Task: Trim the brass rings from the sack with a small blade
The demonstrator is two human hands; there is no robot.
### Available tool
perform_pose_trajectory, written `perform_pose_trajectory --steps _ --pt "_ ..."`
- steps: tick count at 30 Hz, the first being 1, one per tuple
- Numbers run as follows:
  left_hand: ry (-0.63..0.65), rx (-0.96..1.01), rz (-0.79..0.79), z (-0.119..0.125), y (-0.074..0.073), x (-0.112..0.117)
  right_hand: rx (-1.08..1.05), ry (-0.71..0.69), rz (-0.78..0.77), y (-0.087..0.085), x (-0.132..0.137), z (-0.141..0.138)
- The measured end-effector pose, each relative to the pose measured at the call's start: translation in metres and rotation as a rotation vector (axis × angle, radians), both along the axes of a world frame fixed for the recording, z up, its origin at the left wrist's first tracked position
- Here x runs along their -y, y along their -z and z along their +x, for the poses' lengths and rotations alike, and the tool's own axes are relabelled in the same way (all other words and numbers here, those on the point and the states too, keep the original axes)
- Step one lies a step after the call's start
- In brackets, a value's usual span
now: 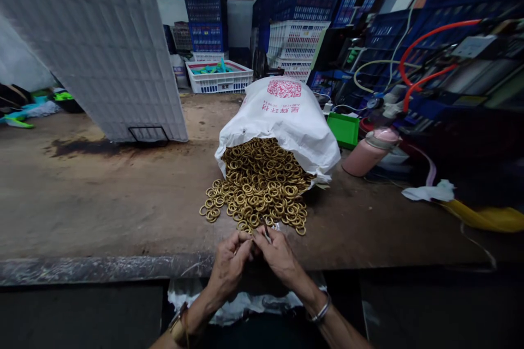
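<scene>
A white sack (282, 114) with red print lies on its side on the workbench, its mouth towards me. Brass-coloured rings (262, 191) spill out of it in a heap that reaches almost to my fingertips. My left hand (230, 262) is closed in a pinch at the bench's front edge; what it pinches is hidden by the fingers. Close against it, my right hand (280, 256) is closed round a thin dark tool (267, 233), whose end sticks up between thumb and forefinger. The tool's kind is not clear.
A tall grey ribbed panel (139, 54) stands on the workbench (102, 207) at left. Behind are a white crate (221, 79) and stacked blue crates (207, 11). To the right are a green tray (343, 130), a pink bottle (370, 150), an orange hose (409, 54) and yellow cloth (487, 217).
</scene>
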State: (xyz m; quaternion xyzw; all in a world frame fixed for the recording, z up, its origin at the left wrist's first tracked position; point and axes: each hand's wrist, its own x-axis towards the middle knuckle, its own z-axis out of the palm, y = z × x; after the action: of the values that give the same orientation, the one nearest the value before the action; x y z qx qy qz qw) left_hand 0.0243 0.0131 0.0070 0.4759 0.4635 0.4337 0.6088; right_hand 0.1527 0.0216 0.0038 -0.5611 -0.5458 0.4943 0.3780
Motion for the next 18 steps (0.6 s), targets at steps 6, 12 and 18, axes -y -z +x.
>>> perform_pose_trajectory --steps 6,12,18 --pt "0.112 0.185 -0.241 -0.003 -0.002 0.004 -0.052 -0.051 -0.041 0.002 0.001 -0.001" --pt "0.064 0.226 -0.265 -0.003 0.002 0.007 0.329 -0.05 0.132 0.01 0.004 0.007" --pt "0.048 0.162 -0.16 -0.003 0.007 0.007 0.664 -0.249 0.175 0.012 0.014 0.009"
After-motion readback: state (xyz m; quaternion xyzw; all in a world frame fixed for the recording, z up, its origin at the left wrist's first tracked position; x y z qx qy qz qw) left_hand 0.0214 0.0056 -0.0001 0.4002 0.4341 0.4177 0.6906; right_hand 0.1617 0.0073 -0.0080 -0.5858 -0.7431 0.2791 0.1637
